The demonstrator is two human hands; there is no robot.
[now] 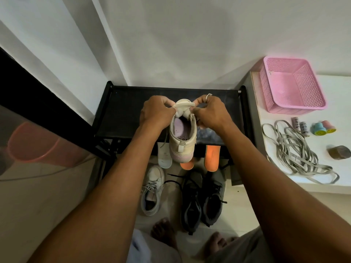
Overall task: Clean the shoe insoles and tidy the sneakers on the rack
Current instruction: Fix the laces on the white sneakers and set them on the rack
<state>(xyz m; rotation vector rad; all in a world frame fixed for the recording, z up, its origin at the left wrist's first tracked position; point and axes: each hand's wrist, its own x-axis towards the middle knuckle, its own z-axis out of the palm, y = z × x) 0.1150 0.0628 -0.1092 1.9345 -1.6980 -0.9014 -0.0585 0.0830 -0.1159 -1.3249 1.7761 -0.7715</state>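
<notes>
Cream sneaker [183, 143] — tongue [185, 107] in left hand [157, 111], right hand [209, 111]

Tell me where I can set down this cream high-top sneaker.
Bare: the black fabric rack top left of the left hand and between the right hand and the wall. Both grip the cream high-top sneaker. Crowded: white counter with pink mesh basket and grey laces; floor with grey sneaker, black sneakers.

silver ring [209, 95] on the right hand [210, 112]; bare feet [163, 232]; pale cloth [241, 245] over knees.
</notes>
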